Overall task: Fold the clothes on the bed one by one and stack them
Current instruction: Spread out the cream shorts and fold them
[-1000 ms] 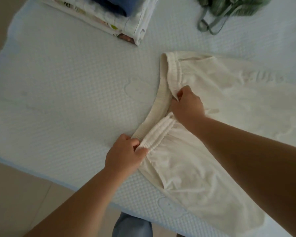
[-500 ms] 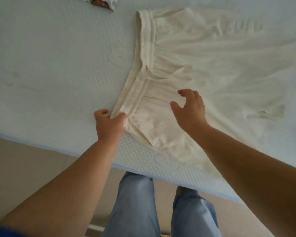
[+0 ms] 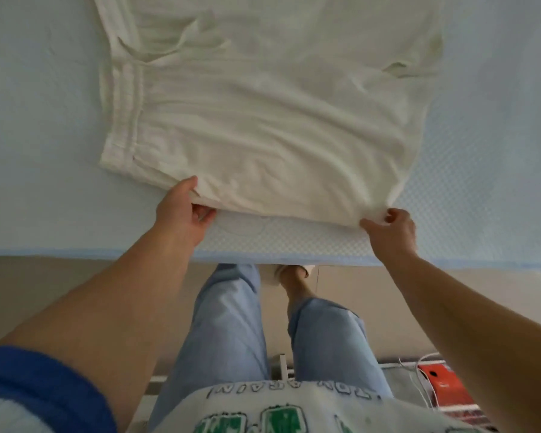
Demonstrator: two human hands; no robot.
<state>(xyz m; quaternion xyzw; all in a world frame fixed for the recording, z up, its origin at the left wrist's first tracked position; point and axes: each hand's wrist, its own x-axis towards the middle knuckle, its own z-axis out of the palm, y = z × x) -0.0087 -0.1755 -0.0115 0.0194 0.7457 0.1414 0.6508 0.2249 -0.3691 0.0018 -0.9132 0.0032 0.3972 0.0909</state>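
A cream garment (image 3: 263, 120) lies spread on the pale blue bed (image 3: 38, 120), with its gathered waistband at the left. The person stands at the near edge of the bed. The left hand (image 3: 181, 210) holds the near edge of the garment, thumb on top and fingers under the cloth. The right hand (image 3: 391, 229) pinches the near right corner of the same edge. The two hands are well apart. On the floor at the near right, an orange box (image 3: 441, 385) is visible.
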